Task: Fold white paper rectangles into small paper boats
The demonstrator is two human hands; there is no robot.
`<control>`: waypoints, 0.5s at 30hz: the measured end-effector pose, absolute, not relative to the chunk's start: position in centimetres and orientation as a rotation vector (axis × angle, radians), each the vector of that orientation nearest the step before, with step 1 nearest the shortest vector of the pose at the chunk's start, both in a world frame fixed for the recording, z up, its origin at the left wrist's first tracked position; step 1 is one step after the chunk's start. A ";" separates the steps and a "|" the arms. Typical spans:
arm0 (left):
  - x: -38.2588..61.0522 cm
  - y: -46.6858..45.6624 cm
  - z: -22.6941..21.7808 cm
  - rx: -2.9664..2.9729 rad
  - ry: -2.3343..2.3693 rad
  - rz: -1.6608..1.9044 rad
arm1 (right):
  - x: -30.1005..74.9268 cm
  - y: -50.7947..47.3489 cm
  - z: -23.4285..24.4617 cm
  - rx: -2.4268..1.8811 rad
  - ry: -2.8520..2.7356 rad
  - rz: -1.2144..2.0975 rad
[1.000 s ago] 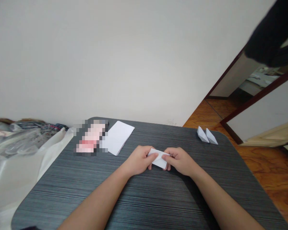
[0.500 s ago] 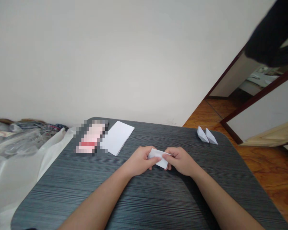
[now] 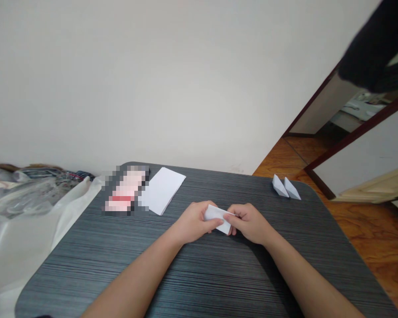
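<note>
Both my hands sit near the middle of the dark grey striped table (image 3: 86, 274). My left hand (image 3: 194, 222) and my right hand (image 3: 248, 224) pinch opposite ends of a small folded white paper (image 3: 217, 216), and their fingers hide parts of it. Farther back, a flat white sheet of folded paper (image 3: 162, 191) lies beyond my left hand. Two small white paper boats (image 3: 286, 187) stand side by side near the far right corner, out of reach of my fingers.
A pixelated pink and dark object (image 3: 126, 190) lies at the table's far edge. White and clear plastic sheeting (image 3: 26, 229) bunches beyond the left edge. Wooden floor (image 3: 368, 234) lies to the right. Dark cloth (image 3: 374, 48) hangs at upper right.
My fingers have shifted slightly on the folded paper, and its visible part now looks a little narrower between my hands. The boats and the white sheet have not moved.
</note>
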State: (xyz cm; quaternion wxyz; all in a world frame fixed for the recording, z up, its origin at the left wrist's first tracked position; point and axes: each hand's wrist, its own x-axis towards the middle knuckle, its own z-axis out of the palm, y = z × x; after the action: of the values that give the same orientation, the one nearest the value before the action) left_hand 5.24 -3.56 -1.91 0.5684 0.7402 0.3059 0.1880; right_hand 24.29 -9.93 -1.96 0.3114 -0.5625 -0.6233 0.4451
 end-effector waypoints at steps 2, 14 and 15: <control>5.2 -3.6 -2.1 1.712 0.717 0.440 | 24.3 -9.9 -2.0 -1.483 -1.652 1.181; 5.3 -3.4 -2.1 1.706 0.727 0.432 | 24.7 -9.9 -2.4 -1.456 -1.612 1.210; 5.3 -3.4 -2.1 1.718 0.738 0.429 | 24.7 -9.8 -2.4 -1.456 -1.602 1.213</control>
State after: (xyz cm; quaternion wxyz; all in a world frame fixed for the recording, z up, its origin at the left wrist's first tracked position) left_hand 5.33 -3.39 -2.13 0.5740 0.7333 0.3150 0.1831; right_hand 24.72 -9.85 -2.39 0.3241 -0.5552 -0.6107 0.4624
